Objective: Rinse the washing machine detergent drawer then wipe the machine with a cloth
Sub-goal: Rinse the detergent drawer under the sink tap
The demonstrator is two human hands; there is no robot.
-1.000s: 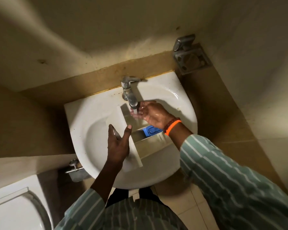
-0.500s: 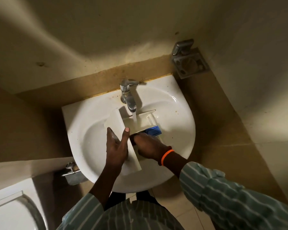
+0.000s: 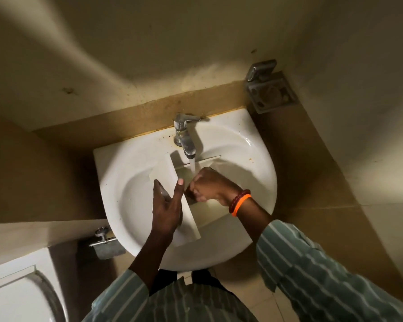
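The white detergent drawer (image 3: 165,170) lies across the white sink (image 3: 254,159), its front panel to the left. My left hand (image 3: 168,205) grips that front panel, thumb on top. My right hand (image 3: 209,187) is inside the drawer's compartments with fingers curled, rubbing the plastic just under the stream. Water runs from the chrome tap (image 3: 184,138) into the drawer beside my right hand. The blue insert is hidden beneath my right hand. No cloth or washing machine is in view.
A metal soap holder (image 3: 270,89) is fixed to the wall at the upper right. A white toilet (image 3: 16,289) stands at the lower left, with a metal fitting (image 3: 102,238) on the wall beside the sink. Walls close in on three sides.
My right hand went from under the tap down into the near compartment, then back up toward the stream, covering the blue insert. My left hand kept its hold on the front panel.
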